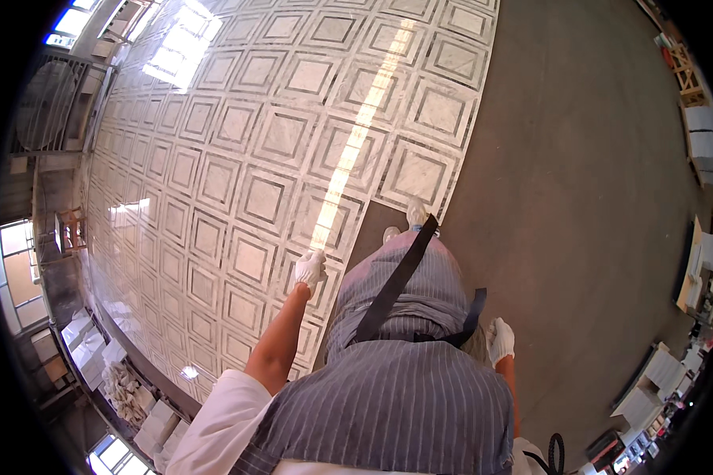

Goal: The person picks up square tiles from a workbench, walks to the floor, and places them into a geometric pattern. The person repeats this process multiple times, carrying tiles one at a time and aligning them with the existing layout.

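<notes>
I stand at the edge of a large glossy floor of square marble tiles [277,150] with dark frames. My left hand [309,267], in a white glove, hangs beside my body over the tiles, fingers loosely curled, holding nothing. Lower down on the other side, my right hand [500,339] wears the same kind of glove and hangs at my hip over the bare grey floor [578,182], also with nothing in it. I wear a grey striped apron [396,380] with a black strap across it. My white shoes [416,212] show just past the apron.
One tile-sized gap [376,226] shows bare floor by my feet. Stacks of white slabs and boxes [705,142] line the right rim. More stacked material [127,380] lies along the left wall under windows. A railing [55,103] stands at the upper left.
</notes>
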`<state>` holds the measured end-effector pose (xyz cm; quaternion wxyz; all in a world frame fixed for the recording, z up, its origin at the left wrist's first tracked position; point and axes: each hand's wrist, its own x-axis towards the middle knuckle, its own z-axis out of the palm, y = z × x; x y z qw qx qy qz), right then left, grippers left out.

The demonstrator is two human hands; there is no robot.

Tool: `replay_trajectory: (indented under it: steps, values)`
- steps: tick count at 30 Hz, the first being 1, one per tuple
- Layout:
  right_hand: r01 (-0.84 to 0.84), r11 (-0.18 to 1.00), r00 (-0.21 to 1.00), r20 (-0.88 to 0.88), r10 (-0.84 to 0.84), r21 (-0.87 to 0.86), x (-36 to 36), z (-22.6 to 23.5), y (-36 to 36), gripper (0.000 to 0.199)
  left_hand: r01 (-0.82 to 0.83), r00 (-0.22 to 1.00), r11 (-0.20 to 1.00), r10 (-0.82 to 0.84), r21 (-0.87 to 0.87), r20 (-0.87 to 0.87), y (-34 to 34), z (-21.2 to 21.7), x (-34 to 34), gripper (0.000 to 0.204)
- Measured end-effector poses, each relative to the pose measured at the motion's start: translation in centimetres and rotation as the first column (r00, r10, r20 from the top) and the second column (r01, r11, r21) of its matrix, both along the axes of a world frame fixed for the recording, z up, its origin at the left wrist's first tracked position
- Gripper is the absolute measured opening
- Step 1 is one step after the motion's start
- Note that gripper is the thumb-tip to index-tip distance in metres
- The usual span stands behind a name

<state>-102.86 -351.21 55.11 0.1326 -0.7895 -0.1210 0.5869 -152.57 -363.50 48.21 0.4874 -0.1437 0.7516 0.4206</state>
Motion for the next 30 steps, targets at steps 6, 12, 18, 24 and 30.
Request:
replay_trajectory:
  steps: [6,12,18,24,30]
  values:
    - [0.063,0.997,0.996,-0.058,-0.060,0.041,1.5,-1.5,1.1,0.020,0.156,0.987,0.988,-0.156,0.003,-0.031,-0.2,-1.0,3.0,0.026]
    - [0.087,0.995,0.981,-0.179,-0.077,0.047,-1.4,-3.7,2.9,0.014,0.218,0.969,0.975,-0.222,-0.041,-0.112,-1.4,0.7,1.7,0.027]
    - [0.106,0.994,0.961,-0.260,-0.096,0.024,-3.1,-5.0,4.1,0.012,0.193,0.967,0.973,-0.210,-0.124,-0.143,-4.5,2.1,-1.4,0.025]
    - [0.204,0.975,0.939,-0.263,-0.220,-0.086,0.1,-6.3,-0.4,0.014,0.338,0.915,0.912,-0.376,-0.233,-0.144,-3.3,4.1,-1.3,0.030]
    - [0.322,0.938,0.912,-0.225,-0.343,-0.126,1.0,-5.7,-5.3,0.014,0.473,0.836,0.853,-0.514,-0.222,-0.193,2.6,3.5,-2.0,0.035]
